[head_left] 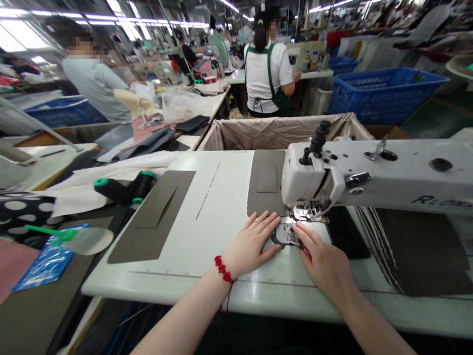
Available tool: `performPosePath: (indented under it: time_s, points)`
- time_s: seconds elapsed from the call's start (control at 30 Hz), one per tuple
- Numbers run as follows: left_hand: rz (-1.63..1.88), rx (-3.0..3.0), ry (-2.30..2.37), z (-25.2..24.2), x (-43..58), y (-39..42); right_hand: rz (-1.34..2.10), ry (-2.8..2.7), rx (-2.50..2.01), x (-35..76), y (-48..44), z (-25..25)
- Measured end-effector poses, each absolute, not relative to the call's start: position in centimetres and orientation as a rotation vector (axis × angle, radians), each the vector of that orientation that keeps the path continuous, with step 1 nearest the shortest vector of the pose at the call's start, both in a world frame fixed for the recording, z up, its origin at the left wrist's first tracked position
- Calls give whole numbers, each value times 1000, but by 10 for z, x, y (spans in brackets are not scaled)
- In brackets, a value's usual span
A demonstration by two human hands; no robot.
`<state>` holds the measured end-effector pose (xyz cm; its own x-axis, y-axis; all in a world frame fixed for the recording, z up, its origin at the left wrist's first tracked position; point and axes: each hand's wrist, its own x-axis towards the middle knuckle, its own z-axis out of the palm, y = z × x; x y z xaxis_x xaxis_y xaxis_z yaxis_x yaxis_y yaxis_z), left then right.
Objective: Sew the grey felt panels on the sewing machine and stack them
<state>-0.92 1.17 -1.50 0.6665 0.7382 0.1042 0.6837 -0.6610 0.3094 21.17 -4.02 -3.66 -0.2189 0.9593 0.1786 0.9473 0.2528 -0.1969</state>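
My left hand (254,244) lies flat with fingers spread beside the needle plate (288,232) of a white sewing machine (310,172). Its fingertips reach the near edge of a grey-brown panel (266,180) with a small rectangular patch, which runs beside and partly behind the machine head. Just right of the plate, my right hand (327,264) has its fingers drawn together, tips close to the presser foot (305,213). Whatever those fingers hold, if anything, is hidden. A red braided bracelet (223,268) circles my left wrist.
A second grey-brown panel (155,214) lies left on the pale table (207,256). Stacked dark panels (421,251) sit under the machine arm. Black thread cones (127,190) stand at left. Behind are a cloth-lined bin (254,134), blue baskets (384,93) and two people.
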Motion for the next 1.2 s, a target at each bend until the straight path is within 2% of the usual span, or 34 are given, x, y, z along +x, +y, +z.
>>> performPosePath:
  time_s: [1.2]
  points:
    - [463, 2660, 1229, -27, -11, 8, 86, -2220, -1783, 208, -42, -38]
